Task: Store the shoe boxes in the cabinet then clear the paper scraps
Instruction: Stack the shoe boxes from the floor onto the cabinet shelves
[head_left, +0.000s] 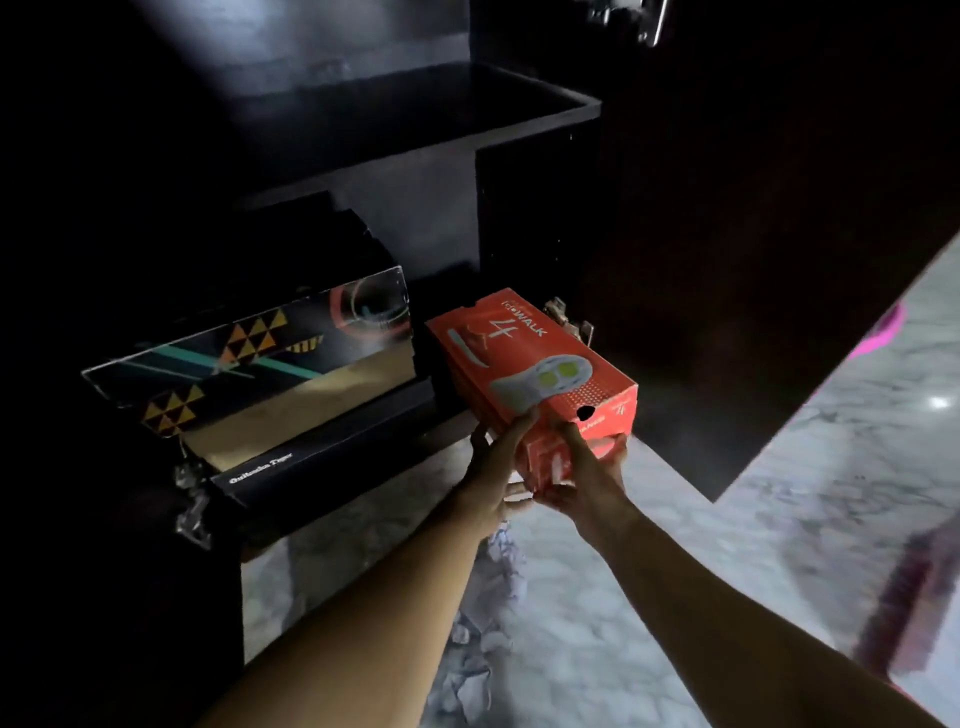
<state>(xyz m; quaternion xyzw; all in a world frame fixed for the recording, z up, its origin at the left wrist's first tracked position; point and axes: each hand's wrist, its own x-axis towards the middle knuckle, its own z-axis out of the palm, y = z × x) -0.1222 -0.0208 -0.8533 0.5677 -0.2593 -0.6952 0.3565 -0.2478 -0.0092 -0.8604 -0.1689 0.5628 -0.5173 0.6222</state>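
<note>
An orange shoe box (535, 358) with a sole picture on its lid rests half inside the bottom compartment of the dark cabinet (415, 119). My left hand (493, 467) and my right hand (582, 478) both grip its near end, thumbs over the lid edge. To its left a black shoe box (270, 410) with orange triangles lies in the same compartment, its lid tilted up. Crumpled white paper scraps (493, 597) lie on the marble floor under my left forearm.
The cabinet's right door (753, 286) stands open beside the orange box, with hinges (566, 317) near the box's far corner. A shelf above holds nothing visible. The left door (104, 519) is open too. A pink object (883, 332) lies on the floor at right.
</note>
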